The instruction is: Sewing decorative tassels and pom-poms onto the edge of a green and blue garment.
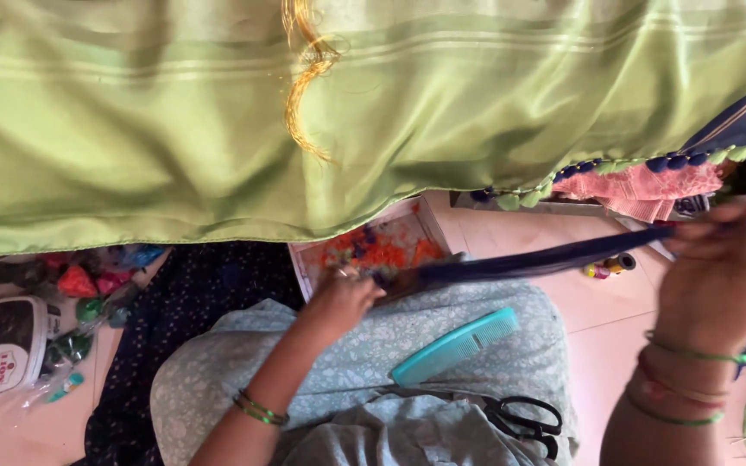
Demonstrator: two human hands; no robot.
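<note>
My left hand [343,298] pinches one end of a dark blue thread bundle [528,259]; my right hand [723,272] grips the other end, stretching it taut above my lap. A teal comb [455,345] and black scissors [524,418] lie on my lap.

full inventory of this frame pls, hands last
Cloth: 1, green, hanging across top.
Gold threads: 1 bunch, on the cloth.
Thread bundle: 1, dark blue, stretched between both hands.
Comb: 1, teal, on lap.
Scissors: 1, black, on lap.
Tray: 1, white, orange scraps inside, on floor.
Pink fabric: 1, upper right.
Left hand: gripping bundle's lower end.
Right hand: gripping upper end.
</note>
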